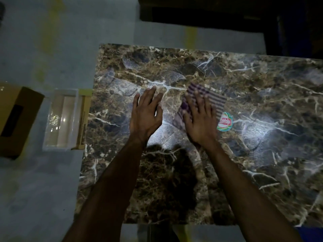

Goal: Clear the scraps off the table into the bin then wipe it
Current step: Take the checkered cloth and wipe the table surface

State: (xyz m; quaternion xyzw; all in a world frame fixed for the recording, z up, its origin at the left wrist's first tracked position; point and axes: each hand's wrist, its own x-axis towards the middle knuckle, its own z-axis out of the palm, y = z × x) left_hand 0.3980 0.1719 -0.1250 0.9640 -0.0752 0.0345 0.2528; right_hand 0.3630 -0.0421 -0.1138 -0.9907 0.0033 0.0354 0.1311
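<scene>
Table (262,154) top mostly bare marble on the near and right side, w/ open room for a hand to pass. Mid-table: striped cloth (215,100) under the right hand (201,119), round sticker (225,121) touching the cloth's right edge; left hand (145,116) flat just left of it. Off the left edge: clear bin (61,117) on the floor, cardboard box (15,119) beyond it. Dark furniture (209,13) past the far edge.

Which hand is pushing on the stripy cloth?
The right hand presses flat on the purple striped cloth. The left hand has only the bare marble table under it, no cloth.
</scene>
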